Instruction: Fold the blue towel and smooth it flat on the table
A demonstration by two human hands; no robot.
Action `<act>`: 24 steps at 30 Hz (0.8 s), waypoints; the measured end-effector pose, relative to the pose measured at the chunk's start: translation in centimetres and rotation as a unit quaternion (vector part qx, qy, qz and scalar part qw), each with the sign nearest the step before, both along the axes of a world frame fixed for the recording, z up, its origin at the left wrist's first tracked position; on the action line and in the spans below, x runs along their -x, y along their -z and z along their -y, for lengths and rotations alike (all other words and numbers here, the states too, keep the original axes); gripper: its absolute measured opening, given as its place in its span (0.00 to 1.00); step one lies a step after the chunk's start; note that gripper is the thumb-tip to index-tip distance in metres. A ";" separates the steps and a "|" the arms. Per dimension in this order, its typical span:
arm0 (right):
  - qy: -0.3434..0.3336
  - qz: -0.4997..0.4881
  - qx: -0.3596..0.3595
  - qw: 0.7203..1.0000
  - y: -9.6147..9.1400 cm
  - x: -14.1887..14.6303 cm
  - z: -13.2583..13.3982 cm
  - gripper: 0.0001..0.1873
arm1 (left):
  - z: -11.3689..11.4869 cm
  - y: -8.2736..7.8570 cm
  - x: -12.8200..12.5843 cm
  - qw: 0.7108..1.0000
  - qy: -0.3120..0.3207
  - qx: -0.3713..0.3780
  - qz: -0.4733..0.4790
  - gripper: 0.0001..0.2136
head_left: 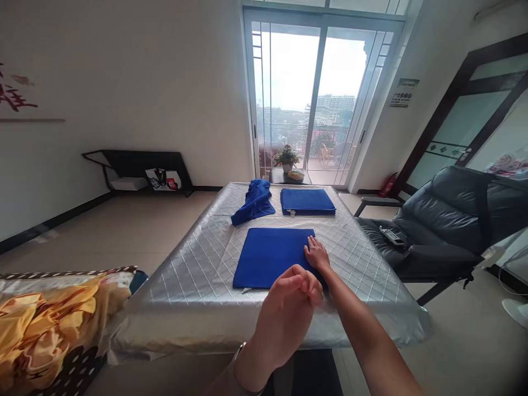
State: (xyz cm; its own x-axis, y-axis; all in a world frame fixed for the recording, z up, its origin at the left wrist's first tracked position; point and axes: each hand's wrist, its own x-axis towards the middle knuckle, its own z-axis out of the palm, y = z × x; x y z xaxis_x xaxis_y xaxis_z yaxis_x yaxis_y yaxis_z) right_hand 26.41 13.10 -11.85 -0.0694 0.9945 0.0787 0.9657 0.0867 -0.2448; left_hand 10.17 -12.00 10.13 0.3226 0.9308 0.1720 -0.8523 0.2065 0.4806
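A folded blue cloth point(272, 253), towel-like, lies flat near the front of the table, with a small white tag at its near edge. My right hand point(317, 254) rests on its right edge, fingers stretched out. Closer to the camera, my left hand point(289, 311) is raised over the cloth's near right corner and hides it. Its fingers are curled in, slightly blurred, and nothing shows in them. Farther back are a stack of folded blue cloths point(308, 201), a white tag at its front, and a crumpled blue cloth point(256, 202) to its left.
A silver quilted cover point(193, 258) drapes over the table. To the right stands a dark recliner point(437, 214) with a remote-like device point(391, 236) on its seat. Yellow cloths point(53, 319) are heaped at lower left. A potted plant point(287, 157) stands beyond the table by glass doors.
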 end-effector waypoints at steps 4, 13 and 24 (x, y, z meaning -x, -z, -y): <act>0.001 -0.003 -0.003 1.000 0.0 0.0 0.0 0.33 | 0.6 -0.1 0.2 0.999 0.015 -0.038 0.005 0.03; 0.005 -0.003 0.001 1.000 0.1 0.1 0.0 0.33 | 1.0 -0.1 0.4 0.997 0.013 -0.076 -0.013 0.03; 0.004 0.000 0.002 1.000 0.0 0.1 0.0 0.33 | 1.7 -1.1 0.2 0.998 0.039 -0.035 -0.022 0.09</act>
State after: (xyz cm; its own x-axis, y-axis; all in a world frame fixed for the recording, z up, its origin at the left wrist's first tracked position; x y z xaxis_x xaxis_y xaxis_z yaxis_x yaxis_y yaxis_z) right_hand 26.32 13.08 -11.86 -0.0612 0.9954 0.0741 0.9661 0.0777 -0.2461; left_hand 9.94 -13.66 11.22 0.4025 0.8886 0.2200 -0.8126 0.2363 0.5327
